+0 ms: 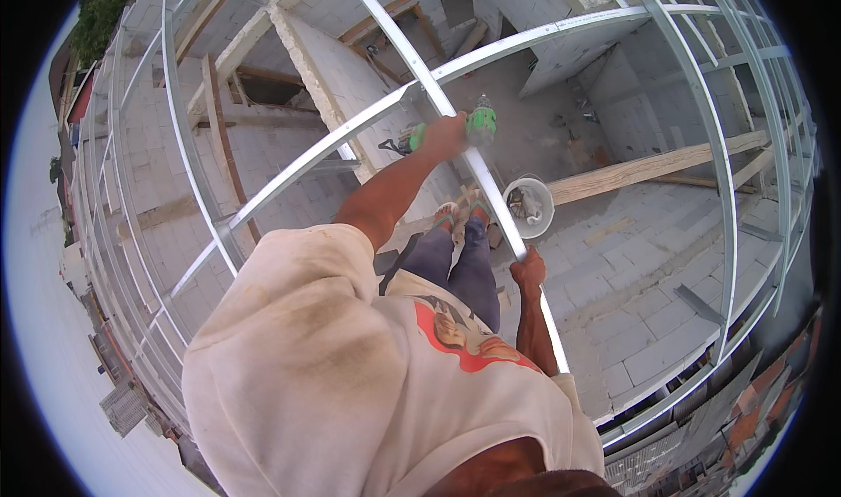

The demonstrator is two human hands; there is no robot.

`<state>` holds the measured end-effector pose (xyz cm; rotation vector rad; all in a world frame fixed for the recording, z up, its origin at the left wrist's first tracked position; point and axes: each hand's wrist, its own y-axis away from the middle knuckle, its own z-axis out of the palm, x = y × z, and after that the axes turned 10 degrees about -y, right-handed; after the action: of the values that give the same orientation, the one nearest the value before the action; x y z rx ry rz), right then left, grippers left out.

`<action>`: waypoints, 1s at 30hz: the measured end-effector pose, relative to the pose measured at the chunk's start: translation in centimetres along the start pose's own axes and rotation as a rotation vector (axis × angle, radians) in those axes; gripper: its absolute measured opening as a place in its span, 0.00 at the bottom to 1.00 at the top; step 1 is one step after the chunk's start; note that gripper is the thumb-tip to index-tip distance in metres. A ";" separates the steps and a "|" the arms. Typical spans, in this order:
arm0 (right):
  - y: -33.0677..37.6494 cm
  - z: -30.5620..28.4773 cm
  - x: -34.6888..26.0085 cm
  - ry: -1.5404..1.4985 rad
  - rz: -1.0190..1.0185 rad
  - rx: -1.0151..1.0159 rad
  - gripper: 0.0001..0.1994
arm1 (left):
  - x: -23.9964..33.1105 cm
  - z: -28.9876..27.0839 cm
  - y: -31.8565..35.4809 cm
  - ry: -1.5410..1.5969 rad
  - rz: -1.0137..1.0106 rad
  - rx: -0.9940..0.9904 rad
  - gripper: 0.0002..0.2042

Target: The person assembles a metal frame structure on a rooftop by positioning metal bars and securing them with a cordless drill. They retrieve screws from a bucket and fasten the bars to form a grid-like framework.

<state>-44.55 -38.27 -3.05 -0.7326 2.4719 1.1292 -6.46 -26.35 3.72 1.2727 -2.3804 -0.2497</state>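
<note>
My left hand [448, 136] is closed around the handle of a green cordless drill [481, 124], right over a long silvery metal bar [496, 201]. The drill's chuck points away from me on the bar's right side; its green and black base shows left of my hand. Lower down, my right hand [528, 271] wraps around the same bar. A curved metal crosspiece [350, 129] meets the bar just beyond my left hand. My palm and most of the drill's handle are hidden.
Several more metal bars [714, 138] form an open frame around me. My sandalled feet [448, 214] are below it, beside a white bucket [549, 208]. A wooden plank [653, 169] runs right from there. Pale block walls [631, 322] and a deep drop to a floor [508, 85] lie beneath.
</note>
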 end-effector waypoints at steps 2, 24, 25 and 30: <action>-0.5 -0.2 0.0 -0.023 0.027 -0.049 0.27 | -0.3 0.1 0.0 0.014 0.022 0.006 0.19; 3.6 -6.8 -25.9 -0.512 -0.455 -0.023 0.37 | 9.7 -2.8 12.8 1.151 -0.168 0.020 0.30; 3.0 -6.6 -25.3 -0.603 -0.490 -0.023 0.36 | 9.6 -2.9 12.6 1.050 -0.140 0.012 0.32; 1.4 -7.5 -20.3 -0.689 -0.292 0.016 0.23 | 1.8 -6.5 10.9 0.379 0.292 -0.187 0.46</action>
<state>-29.40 -36.83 12.39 -0.5515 1.7354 1.0266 -12.61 -21.45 13.86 0.7930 -2.1211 -0.1243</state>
